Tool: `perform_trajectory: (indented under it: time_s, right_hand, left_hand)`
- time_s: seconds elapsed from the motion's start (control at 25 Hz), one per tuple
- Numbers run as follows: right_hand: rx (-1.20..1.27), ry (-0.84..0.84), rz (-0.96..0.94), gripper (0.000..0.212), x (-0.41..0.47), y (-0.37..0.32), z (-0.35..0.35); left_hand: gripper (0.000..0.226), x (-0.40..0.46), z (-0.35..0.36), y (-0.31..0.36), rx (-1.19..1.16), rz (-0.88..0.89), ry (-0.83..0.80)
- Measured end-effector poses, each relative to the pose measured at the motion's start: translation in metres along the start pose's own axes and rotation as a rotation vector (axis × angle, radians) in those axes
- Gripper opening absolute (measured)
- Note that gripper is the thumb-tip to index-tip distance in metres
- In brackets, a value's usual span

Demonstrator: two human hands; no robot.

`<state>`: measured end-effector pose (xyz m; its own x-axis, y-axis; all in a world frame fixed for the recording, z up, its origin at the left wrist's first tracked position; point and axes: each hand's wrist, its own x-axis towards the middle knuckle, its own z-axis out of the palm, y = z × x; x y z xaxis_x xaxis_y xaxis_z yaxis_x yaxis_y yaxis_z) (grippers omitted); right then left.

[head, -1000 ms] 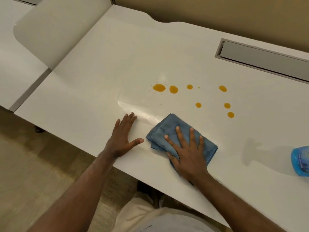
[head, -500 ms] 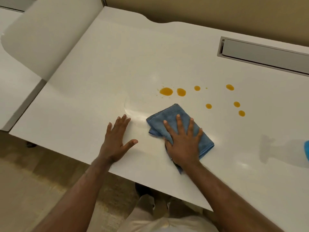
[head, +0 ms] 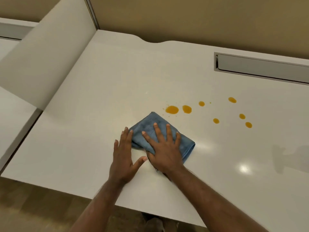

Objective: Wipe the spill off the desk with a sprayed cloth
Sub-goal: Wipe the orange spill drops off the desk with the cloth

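A folded blue cloth point(head: 150, 124) lies on the white desk point(head: 100, 91), just below and left of several orange spill drops point(head: 172, 109). My right hand point(head: 163, 150) presses flat on the cloth with fingers spread. My left hand point(head: 122, 156) lies flat on the desk beside it, fingertips touching the cloth's left edge. More drops point(head: 248, 124) sit further right, apart from the cloth.
A grey recessed cable tray point(head: 260, 68) runs along the back right. A white divider panel point(head: 41, 64) stands at the left edge. A tan wall point(head: 184, 17) bounds the back. The shadow of something out of frame falls at the far right point(head: 282, 156).
The cloth slid up toward the orange drops under my right hand. My left hand moved right until it touches the cloth. The blue bottle at the right edge left the view.
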<state>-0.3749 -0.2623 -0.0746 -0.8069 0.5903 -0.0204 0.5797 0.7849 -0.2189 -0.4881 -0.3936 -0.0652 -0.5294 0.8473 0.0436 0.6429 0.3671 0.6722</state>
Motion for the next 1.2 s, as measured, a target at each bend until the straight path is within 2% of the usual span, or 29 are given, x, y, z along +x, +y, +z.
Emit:
perform_trajectory:
  time_s: [0.2, 0.4, 0.52, 0.64, 0.84, 1.0, 1.2]
  right_hand:
    - [-0.026, -0.026, 0.04, 0.061, 0.086, -0.013, -0.001]
    - [0.002, 0.01, 0.114, 0.056, 0.149, -0.005, -0.011]
    - [0.006, 0.064, 0.294, 0.057, 0.151, 0.029, -0.016]
    - [0.0, 0.112, 0.418, 0.061, 0.115, 0.067, -0.018]
    - [-0.056, 0.076, 0.348, 0.065, 0.089, 0.037, -0.003]
    - [0.045, 0.065, 0.239, 0.062, 0.158, 0.004, -0.005]
    - [0.019, 0.021, 0.322, 0.06, 0.227, 0.02, -0.017]
  left_hand:
    - [0.091, 0.016, -0.003, -0.009, 0.019, -0.11, 0.062]
    - [0.094, 0.058, -0.015, -0.031, 0.196, -0.072, -0.038]
    - [0.097, 0.083, -0.018, -0.036, 0.3, -0.041, -0.078]
    - [0.098, 0.104, -0.017, -0.035, 0.316, -0.014, -0.096]
    - [0.103, 0.11, -0.017, -0.035, 0.285, -0.009, -0.102]
    - [0.108, 0.113, -0.018, -0.035, 0.291, 0.007, -0.094]
    - [0.108, 0.115, -0.016, -0.034, 0.324, -0.005, -0.115]
